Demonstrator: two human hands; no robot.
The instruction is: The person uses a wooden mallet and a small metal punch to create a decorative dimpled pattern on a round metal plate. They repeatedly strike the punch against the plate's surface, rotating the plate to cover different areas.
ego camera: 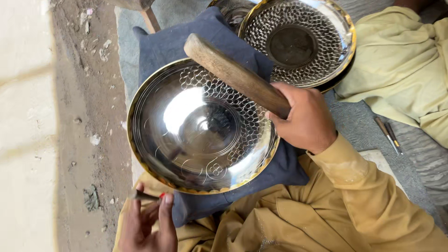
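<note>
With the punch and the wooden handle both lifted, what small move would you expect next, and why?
Probably setting the punch in the left hand back down on the near bowl. Its scale pattern covers only part of the surface, while the far bowl is patterned all round. The right hand holds the handle raised above it.

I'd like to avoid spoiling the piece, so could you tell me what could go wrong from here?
The shiny bowl lies loose on a soft blue cushion, so a blow might shift it. The left hand pinches its small tool near the rim, possibly within reach of the wooden mallet in the right hand.
</note>
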